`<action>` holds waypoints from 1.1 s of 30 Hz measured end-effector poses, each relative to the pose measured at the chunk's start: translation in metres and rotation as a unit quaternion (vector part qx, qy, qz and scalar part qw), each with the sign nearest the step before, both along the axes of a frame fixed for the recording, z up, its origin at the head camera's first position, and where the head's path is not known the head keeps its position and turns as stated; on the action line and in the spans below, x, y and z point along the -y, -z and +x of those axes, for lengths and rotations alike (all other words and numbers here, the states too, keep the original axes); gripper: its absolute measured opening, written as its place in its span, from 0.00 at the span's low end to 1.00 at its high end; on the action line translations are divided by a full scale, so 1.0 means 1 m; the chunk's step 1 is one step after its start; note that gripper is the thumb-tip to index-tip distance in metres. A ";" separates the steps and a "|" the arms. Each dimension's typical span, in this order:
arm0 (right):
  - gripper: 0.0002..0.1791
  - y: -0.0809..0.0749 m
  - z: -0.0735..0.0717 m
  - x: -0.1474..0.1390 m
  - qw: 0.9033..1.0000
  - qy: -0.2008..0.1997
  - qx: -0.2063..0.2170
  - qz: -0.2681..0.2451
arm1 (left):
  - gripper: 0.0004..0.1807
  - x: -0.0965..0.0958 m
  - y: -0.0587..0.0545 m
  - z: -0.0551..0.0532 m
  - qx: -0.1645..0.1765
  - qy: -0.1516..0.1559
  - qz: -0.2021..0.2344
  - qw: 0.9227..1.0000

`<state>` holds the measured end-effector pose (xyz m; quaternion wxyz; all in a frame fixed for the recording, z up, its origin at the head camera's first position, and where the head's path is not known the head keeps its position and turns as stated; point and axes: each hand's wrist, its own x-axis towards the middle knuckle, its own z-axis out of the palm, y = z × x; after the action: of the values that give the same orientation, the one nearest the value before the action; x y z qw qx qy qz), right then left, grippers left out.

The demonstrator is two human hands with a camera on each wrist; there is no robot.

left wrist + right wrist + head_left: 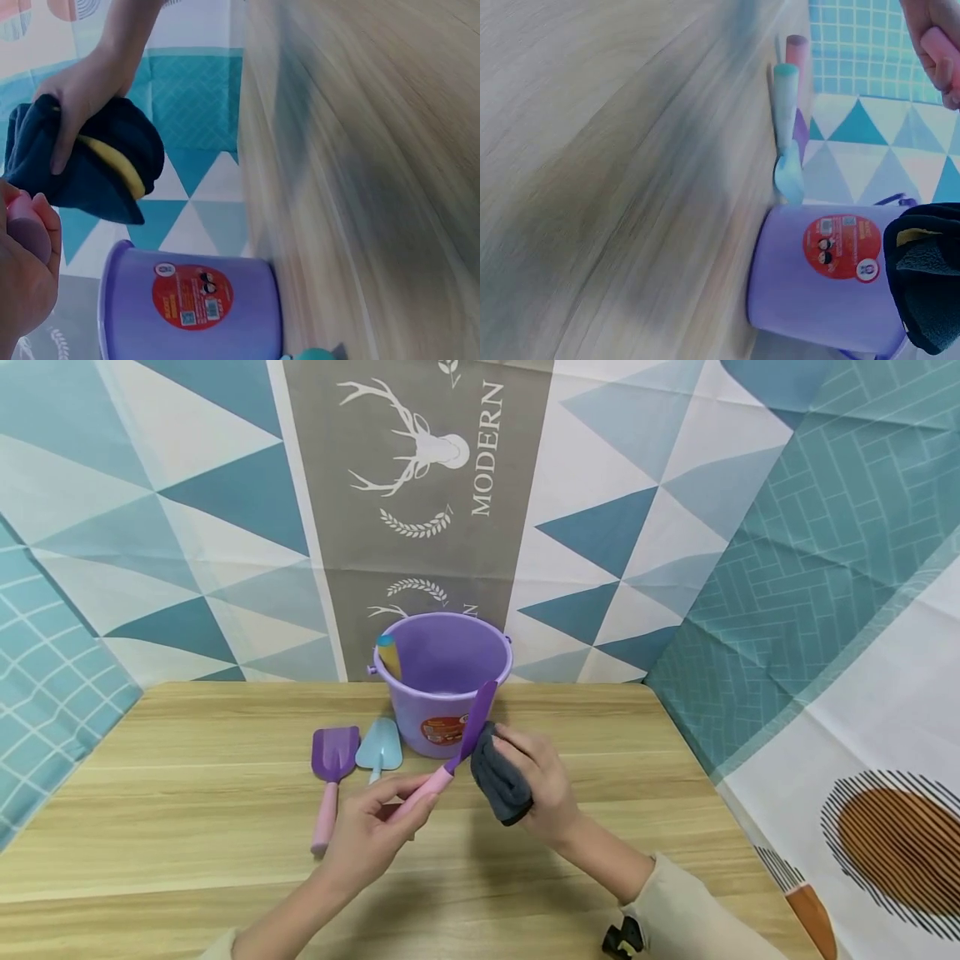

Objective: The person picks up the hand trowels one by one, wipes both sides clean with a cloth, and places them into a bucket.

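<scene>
A: Where do we find the raised shovel (451, 767)?
B: We see its pink handle (426, 792) pinched by the left hand (369, 837), the long axis slanting upward and rightward; its purple blade (477, 720) lies just beside the dark cloth (497, 778), gripped by the nearer right hand (546, 785).
A: What surrounds them?
B: We note the bucket (408, 712) behind the blade; leftward on the bench (187, 777), a blue shovel (381, 747) and a second purple shovel (335, 752). Nothing stands between blade and cloth.

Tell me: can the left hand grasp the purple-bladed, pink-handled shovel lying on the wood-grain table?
Probably not as it stands: the left hand grips a purple flat-bladed tool. The lying shovel looks near and uncovered in the head view.
</scene>
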<state>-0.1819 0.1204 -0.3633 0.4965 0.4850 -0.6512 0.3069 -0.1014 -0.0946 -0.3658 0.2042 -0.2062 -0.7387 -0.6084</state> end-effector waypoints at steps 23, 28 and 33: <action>0.17 -0.004 -0.004 0.002 1.000 0.025 -0.007 -0.004 | 0.14 0.000 0.004 -0.004 -0.062 -0.017 -0.011 0.998; 0.14 -0.003 -0.006 -0.002 0.995 0.067 -0.064 0.039 | 0.15 0.004 0.009 -0.004 -0.053 -0.024 -0.006 0.998; 0.13 -0.006 -0.009 -0.006 0.996 0.070 -0.042 0.022 | 0.16 0.007 0.014 -0.004 -0.075 -0.021 -0.010 0.997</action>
<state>-0.1908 0.1264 -0.3573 0.5329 0.4616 -0.6687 0.2361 -0.1053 -0.1018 -0.3800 0.2702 -0.2375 -0.7314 -0.5794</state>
